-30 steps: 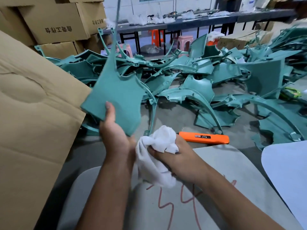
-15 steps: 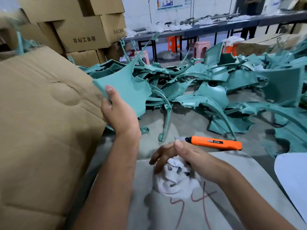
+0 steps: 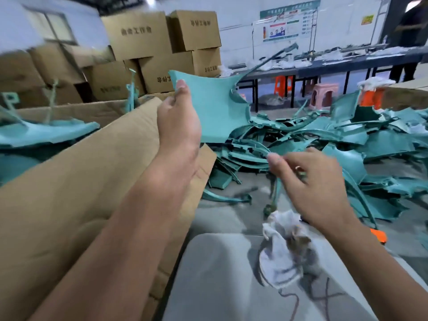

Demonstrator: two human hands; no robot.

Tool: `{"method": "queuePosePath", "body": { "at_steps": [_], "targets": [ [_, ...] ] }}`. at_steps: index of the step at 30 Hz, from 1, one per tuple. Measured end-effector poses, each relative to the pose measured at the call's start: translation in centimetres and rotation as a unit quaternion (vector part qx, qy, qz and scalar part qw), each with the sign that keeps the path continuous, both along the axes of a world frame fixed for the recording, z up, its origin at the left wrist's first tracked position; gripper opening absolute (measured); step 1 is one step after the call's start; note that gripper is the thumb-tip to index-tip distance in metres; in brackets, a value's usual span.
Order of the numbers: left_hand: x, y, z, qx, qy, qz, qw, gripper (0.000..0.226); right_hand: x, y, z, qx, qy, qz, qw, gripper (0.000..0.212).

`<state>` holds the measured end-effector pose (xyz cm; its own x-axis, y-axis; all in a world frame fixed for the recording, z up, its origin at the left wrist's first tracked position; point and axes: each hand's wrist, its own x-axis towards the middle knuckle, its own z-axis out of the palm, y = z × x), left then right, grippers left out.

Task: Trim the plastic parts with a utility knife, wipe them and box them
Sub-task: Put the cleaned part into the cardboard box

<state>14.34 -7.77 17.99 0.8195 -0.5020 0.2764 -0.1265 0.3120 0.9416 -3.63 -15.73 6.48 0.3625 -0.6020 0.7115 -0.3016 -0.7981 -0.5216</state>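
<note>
Two hands up: left hand [image 3: 178, 119] grips teal plastic part [image 3: 215, 112] by near edge, above cardboard box flap [image 3: 97, 181]. Right hand [image 3: 308, 181] empty, fingers loosely spread, above white rag [image 3: 282, 249] lying on grey board [image 3: 220, 274]. Teal parts pile [image 3: 324, 140] beyond; orange knife [image 3: 378, 235] mostly hidden behind right wrist.
</note>
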Motion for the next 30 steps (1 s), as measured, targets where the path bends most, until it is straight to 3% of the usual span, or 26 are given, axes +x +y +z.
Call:
{"method": "queuePosePath", "body": {
  "at_steps": [1, 3, 4, 6, 8, 11, 14, 17, 18, 20, 22, 24, 26, 28, 30],
  "targets": [
    [0.2, 1.0, 0.5, -0.005, 0.0, -0.001, 1.0, 0.032, 1.5, 0.7, 1.7, 0.132, -0.115, 0.077, 0.982, 0.056],
    [0.5, 3.1, 1.6, 0.004, -0.006, -0.007, 1.0, 0.034, 4.9, 2.1, 5.4, 0.37, -0.207, 0.249, 0.871, 0.049],
    [0.6, 4.3, 2.2, 0.025, -0.022, -0.011, 0.999, 0.034, 6.4, 2.8, 7.0, 0.418, -0.219, 0.304, 0.828, 0.044],
    [1.8, 7.0, 3.5, 0.074, -0.073, -0.023, 0.994, 0.032, 9.5, 4.1, 9.7, 0.414, -0.243, 0.351, 0.804, 0.027],
    [3.6, 10.1, 5.1, 0.106, -0.117, -0.02, 0.987, 0.026, 12.4, 5.4, 12.1, 0.385, -0.252, 0.37, 0.807, 0.021],
    [6.9, 14.7, 7.7, 0.108, -0.162, 0.05, 0.98, 0.033, 16.7, 7.5, 15.0, 0.36, -0.169, 0.39, 0.831, 0.023],
    [10.7, 18.5, 10.2, 0.134, -0.201, 0.144, 0.96, 0.054, 21.3, 9.8, 17.7, 0.279, -0.097, 0.338, 0.894, 0.026],
    [15.2, 20.9, 10.9, 0.241, -0.182, 0.171, 0.938, 0.058, 25.8, 12.1, 19.8, 0.095, 0.037, 0.236, 0.966, 0.035],
    [17.0, 21.5, 10.4, 0.286, -0.162, 0.184, 0.926, 0.054, 27.3, 12.8, 19.9, 0.032, 0.121, 0.185, 0.975, 0.042],
    [20.4, 22.1, 8.5, 0.348, -0.128, 0.22, 0.902, 0.044, 30.3, 13.9, 18.9, -0.056, 0.258, 0.117, 0.957, 0.046],
    [23.2, 22.6, 6.6, 0.351, -0.107, 0.246, 0.897, 0.035, 32.7, 14.6, 17.3, -0.087, 0.304, 0.136, 0.939, 0.027],
    [25.3, 22.9, 5.7, 0.337, -0.117, 0.257, 0.898, 0.032, 34.1, 14.8, 16.3, -0.091, 0.322, 0.165, 0.928, 0.026],
    [26.2, 22.7, 5.9, 0.358, -0.175, 0.272, 0.876, 0.029, 34.3, 14.5, 16.3, -0.079, 0.306, 0.176, 0.932, 0.029],
    [26.1, 21.8, 6.3, 0.435, -0.286, 0.304, 0.798, 0.026, 33.5, 14.1, 16.5, -0.026, 0.206, 0.175, 0.962, 0.021],
    [24.9, 20.9, 6.7, 0.493, -0.376, 0.349, 0.702, 0.042, 32.1, 13.5, 16.7, 0.009, 0.057, 0.151, 0.987, 0.024]
  ]
}}
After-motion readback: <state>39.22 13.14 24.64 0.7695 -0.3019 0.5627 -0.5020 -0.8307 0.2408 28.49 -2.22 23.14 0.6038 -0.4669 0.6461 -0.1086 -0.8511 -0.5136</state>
